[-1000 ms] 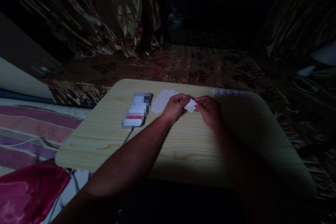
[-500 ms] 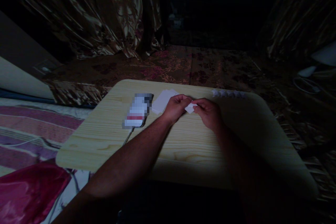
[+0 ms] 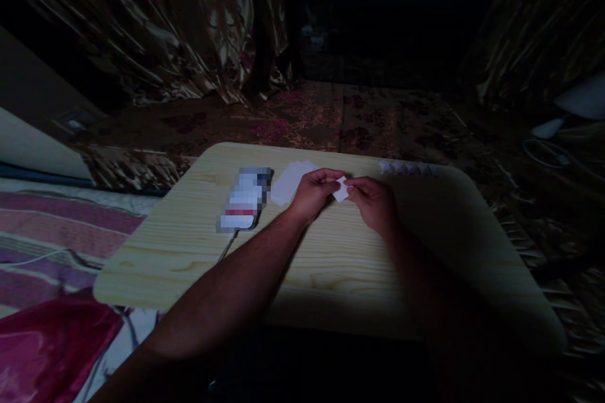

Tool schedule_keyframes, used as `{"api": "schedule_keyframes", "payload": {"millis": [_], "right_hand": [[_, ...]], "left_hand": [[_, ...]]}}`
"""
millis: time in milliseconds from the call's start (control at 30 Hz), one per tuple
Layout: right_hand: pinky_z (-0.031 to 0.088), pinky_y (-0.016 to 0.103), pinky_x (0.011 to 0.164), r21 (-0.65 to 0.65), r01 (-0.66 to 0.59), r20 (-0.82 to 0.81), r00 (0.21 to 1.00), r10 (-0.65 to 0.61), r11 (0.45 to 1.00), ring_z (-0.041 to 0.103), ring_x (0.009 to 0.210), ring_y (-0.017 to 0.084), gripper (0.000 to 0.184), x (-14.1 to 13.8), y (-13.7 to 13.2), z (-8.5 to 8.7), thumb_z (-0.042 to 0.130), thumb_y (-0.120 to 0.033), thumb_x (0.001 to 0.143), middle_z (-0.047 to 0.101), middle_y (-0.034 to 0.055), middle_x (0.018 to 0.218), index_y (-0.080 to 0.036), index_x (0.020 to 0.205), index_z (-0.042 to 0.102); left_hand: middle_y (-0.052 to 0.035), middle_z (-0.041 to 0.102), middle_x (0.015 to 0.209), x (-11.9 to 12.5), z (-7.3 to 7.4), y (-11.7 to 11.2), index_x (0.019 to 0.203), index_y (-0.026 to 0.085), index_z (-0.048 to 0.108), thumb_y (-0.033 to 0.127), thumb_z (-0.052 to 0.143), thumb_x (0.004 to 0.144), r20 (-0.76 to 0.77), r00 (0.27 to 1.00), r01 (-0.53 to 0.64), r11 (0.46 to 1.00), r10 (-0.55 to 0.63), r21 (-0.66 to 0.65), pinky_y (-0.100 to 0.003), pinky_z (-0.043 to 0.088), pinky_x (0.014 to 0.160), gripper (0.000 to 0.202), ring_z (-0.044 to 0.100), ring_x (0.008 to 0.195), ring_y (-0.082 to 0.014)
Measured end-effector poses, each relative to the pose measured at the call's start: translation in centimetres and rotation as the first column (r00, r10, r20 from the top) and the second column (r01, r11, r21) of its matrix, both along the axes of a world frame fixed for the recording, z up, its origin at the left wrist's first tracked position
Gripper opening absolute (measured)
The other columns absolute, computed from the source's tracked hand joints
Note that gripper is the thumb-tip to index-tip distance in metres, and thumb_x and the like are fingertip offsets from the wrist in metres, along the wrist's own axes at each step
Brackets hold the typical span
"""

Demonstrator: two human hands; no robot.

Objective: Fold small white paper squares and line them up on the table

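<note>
A small folded piece of white paper (image 3: 341, 191) is held between my two hands above the wooden table (image 3: 340, 252). My left hand (image 3: 316, 192) pinches its left side, thumb on top. From the right, my right hand (image 3: 373, 198) grips the other edge between thumb and index finger. Just behind my left hand lies a stack of white paper sheets (image 3: 287, 182), partly hidden by that hand. Several small folded paper pieces (image 3: 409, 168) stand in a row near the table's far right edge.
A phone (image 3: 244, 198), its screen blurred, lies left of the paper stack with a white cable (image 3: 227, 245) running toward me. Pink plastic (image 3: 51, 346) and striped bedding (image 3: 61, 233) are at the left. A pale lamp (image 3: 583, 97) shows at the far right.
The paper between my fingers has turned, and more of its white face shows. My left thumb has shifted on it. The view has moved slightly.
</note>
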State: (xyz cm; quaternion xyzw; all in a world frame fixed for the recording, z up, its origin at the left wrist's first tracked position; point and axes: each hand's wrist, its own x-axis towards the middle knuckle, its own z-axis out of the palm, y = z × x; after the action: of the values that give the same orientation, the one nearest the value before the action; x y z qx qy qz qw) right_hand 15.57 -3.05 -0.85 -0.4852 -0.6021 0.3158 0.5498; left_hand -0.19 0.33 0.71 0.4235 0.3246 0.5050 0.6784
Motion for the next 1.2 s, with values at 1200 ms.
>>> {"api": "schedule_keyframes", "payload": {"millis": [1200], "right_hand": [[0.055,0.029,0.067,0.054,0.051,0.152,0.987,-0.059,0.997,0.071,0.074,0.019,0.015,1.1,0.0,0.7,0.063,-0.036,0.089,0.076,0.0025,0.081,-0.024,0.090,0.071]], "left_hand": [[-0.0029,0.075,0.079,-0.3,0.2,-0.1,0.095,0.014,0.075,0.011,0.081,0.056,-0.109,0.991,0.081,0.993,-0.071,0.083,-0.026,0.048,0.065,0.040,0.065,0.066,-0.0135]]}}
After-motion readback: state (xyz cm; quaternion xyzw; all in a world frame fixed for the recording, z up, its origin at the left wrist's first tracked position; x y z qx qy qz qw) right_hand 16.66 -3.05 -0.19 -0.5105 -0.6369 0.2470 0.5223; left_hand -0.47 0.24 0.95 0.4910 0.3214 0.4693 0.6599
